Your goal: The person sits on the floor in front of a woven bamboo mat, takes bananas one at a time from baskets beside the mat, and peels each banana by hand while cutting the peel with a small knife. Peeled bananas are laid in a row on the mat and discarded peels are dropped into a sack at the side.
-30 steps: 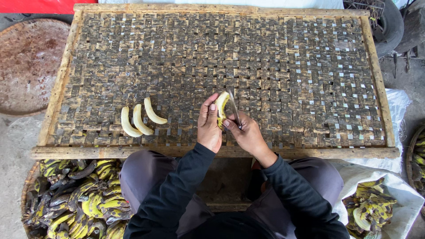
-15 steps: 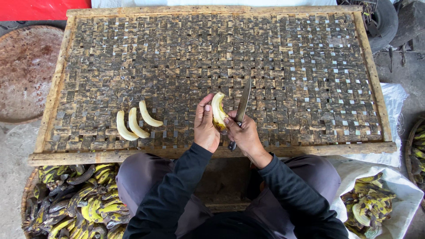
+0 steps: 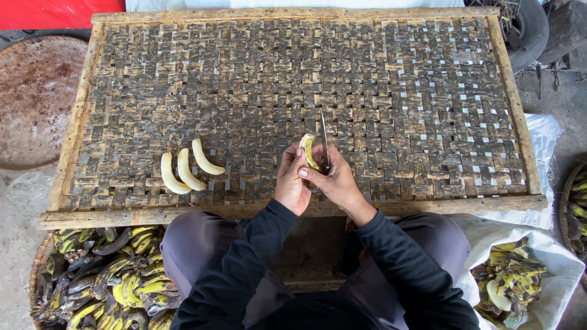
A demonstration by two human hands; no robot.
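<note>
My left hand holds a partly peeled banana upright over the near edge of a woven bamboo tray. My right hand grips a knife, its blade pointing up just right of the banana, and its thumb rests against the fruit. Three peeled bananas lie side by side on the tray to the left of my hands. I sit behind the tray's wooden frame, in dark sleeves, with my knees under it.
A basket of unpeeled, black-spotted bananas sits at my lower left. A white sack with banana peels lies at my lower right. A round rusty metal lid lies left of the tray, a tyre at the top right.
The knife has swung from lying across the banana to pointing upright beside it. My hands have stayed at the tray's near edge with the banana in them. The three peeled bananas have not moved.
</note>
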